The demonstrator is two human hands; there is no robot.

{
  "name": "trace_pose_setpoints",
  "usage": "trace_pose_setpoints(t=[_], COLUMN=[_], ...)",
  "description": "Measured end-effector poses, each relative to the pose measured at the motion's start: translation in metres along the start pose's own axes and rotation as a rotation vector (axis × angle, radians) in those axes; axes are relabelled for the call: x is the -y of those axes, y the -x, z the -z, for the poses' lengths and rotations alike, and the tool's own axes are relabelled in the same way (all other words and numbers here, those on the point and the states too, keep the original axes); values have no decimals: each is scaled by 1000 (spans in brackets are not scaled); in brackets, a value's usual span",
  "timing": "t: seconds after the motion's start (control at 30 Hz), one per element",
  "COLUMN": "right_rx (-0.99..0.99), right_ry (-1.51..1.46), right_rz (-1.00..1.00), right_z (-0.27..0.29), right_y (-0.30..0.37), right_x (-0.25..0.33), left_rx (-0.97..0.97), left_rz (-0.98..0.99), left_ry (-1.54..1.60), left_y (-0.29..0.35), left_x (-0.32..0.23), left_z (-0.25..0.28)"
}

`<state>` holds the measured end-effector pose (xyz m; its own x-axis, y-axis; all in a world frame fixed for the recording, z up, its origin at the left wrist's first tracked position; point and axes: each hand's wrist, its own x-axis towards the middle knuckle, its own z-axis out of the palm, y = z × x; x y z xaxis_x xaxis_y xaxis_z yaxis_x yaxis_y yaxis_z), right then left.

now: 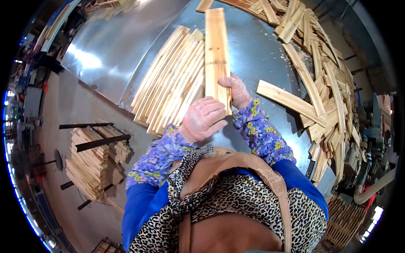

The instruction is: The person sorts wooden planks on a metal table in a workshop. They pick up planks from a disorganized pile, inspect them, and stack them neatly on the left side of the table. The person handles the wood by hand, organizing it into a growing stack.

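A long pale wooden plank (pixel 217 46) with dark knots points away from me over the metal table. My right hand (pixel 237 89), in a pale glove, grips its right edge, thumb on top and the other fingers hidden beneath. Over the plank's near end, my left hand (pixel 204 119) lies back up in a pinkish glove, its fingers stretched out and slightly apart; whether they press on the wood I cannot tell. Just left of the plank, several similar planks (pixel 168 80) stand side by side in a slanting row.
The shiny metal table (pixel 114 59) has a seam across it. A loose plank (pixel 287 99) leads to a jumbled heap of boards (pixel 333 97) along the right. Stacked boards (pixel 90 164) sit between dark bars at lower left. A ribbed hose (pixel 375 189) curves at far right.
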<state>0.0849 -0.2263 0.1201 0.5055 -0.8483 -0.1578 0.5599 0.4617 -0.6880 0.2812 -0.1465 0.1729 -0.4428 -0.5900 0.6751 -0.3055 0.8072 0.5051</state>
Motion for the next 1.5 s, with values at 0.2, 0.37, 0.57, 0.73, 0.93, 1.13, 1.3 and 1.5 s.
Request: trace_pose_setpoints(t=[0.2,0.37,0.57,0.73,0.93,1.13,1.3,1.5], right_rx=[112,54,-425,-407,-568,-570,-658,-781], right_ry=[844,1015,2259,2110,1161,1220,617,650], right_rz=[-444,-360,-731,-831,-732,-558,-244,194], right_z=[-5,34,215,211,185,31,27,-70], right_y=[35,42,147,117,-37,-102,-21,66], right_x=[52,81,130,139,92,-40,-82,-82], left_rx=[142,1187,365,232,226,-114,-34,149], left_rz=[-235,744,1157,1181,1195,1226,1229,1043], left_ry=[-812,-545,-429,-235,-105,161,750,1027], left_y=[-50,-87,9,41,-3,-9,-22,-53], left_x=[73,92,155,181,182,172,155,108], left_z=[78,92,107,99,59,35,31,-5])
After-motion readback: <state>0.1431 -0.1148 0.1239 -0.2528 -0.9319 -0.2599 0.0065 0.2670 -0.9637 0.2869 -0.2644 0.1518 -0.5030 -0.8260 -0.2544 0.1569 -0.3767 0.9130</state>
